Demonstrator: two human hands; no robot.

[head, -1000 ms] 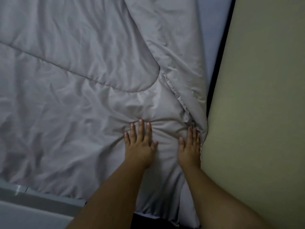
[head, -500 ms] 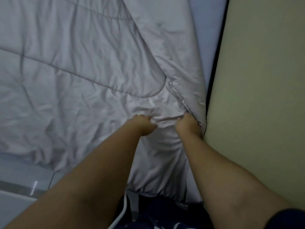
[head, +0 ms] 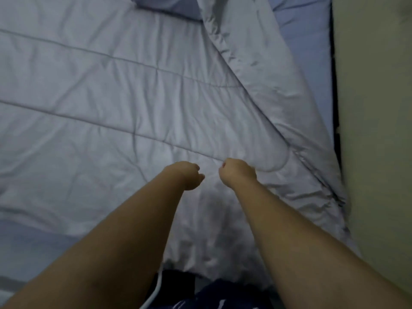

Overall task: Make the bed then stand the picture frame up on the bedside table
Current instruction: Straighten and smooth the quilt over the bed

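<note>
Together, fisted hands on duvet

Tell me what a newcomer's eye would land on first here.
Two bare forearms reach up from the bottom, the left hand and right hand curled into fists on a rumpled grey quilt. A folded-over flap runs diagonally at upper right, beside a blue sheet.

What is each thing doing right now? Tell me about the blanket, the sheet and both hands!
Blanket: spread over the bed, wrinkled, one corner folded back on itself near the wall.
Sheet: uncovered along the wall side.
Left hand: curled shut, gripping the blanket.
Right hand: curled shut, gripping the blanket by the folded corner.
Wall: bare, right beside the bed.
</note>
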